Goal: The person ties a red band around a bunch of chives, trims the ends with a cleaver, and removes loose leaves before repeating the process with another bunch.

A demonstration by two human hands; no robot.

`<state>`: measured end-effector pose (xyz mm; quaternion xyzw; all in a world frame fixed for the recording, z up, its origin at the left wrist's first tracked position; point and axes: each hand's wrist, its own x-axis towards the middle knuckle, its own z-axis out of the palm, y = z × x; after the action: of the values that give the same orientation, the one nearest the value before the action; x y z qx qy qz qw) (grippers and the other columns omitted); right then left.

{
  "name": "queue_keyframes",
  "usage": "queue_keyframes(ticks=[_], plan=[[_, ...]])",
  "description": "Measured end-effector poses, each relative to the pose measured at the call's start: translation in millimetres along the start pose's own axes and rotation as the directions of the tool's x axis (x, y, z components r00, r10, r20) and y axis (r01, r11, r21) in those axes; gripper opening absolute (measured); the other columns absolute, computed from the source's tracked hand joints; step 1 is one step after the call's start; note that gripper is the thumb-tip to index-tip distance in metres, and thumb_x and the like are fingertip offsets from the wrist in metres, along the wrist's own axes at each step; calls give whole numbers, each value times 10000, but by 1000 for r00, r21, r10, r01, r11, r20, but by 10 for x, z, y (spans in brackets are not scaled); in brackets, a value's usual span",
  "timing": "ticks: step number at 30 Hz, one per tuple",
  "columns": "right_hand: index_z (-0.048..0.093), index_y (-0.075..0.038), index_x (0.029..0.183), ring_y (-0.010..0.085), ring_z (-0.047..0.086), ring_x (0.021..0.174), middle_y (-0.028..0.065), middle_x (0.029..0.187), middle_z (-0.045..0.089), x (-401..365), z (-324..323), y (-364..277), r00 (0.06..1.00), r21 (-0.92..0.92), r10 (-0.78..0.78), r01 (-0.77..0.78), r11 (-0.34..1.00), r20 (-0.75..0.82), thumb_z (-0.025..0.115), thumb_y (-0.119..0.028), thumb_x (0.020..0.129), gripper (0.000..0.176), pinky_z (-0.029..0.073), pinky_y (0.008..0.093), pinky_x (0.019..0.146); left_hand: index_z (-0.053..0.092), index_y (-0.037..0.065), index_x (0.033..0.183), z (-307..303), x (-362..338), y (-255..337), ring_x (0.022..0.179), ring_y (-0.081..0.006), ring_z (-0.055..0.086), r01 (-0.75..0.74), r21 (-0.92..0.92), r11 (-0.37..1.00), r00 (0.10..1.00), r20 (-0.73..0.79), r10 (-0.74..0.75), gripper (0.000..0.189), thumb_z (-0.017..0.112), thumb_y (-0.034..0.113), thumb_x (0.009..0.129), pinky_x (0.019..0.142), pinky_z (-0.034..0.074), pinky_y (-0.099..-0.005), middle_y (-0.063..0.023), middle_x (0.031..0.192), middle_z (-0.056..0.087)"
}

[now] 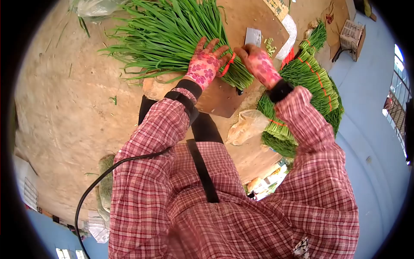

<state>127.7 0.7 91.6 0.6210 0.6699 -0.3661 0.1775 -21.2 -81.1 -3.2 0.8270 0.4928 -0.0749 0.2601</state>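
Observation:
A large bundle of long green leaves, like garlic chives (172, 36), lies on a brown board (224, 101), cut ends towards the right. A red tie (227, 65) circles it near those ends. My left hand (206, 62), in a pink flowered glove, rests on the bundle with fingers spread, left of the tie. My right hand (260, 64), gloved alike, is closed at the tie's upper end; its fingertips are partly hidden, and the tie appears to run into them. Just beyond it a flat metal blade (253, 37) lies on the board, its lower part hidden.
Tied chive bundles (312, 82) with red bands are stacked at the right. Pale cut bits (270, 46) lie near the blade. A plastic bag (246, 127) sits below the board, another clear bag (99, 7) at the upper left. A black cable (101, 177) hangs beside my left sleeve.

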Motion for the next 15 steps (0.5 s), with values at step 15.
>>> queue_keyframes(ticks=[15], plan=[[616,-40,835,307,624,601,127,678,630,245,365,433,862,-100,-397,446,889,317,628,-165,825,126,470,435,528,530,312,1367,-32,-66,-27,1441,-228,283,-19,-114,993,993,-120,5,428,500,373,945,1202,97,-518,51,1502,408]])
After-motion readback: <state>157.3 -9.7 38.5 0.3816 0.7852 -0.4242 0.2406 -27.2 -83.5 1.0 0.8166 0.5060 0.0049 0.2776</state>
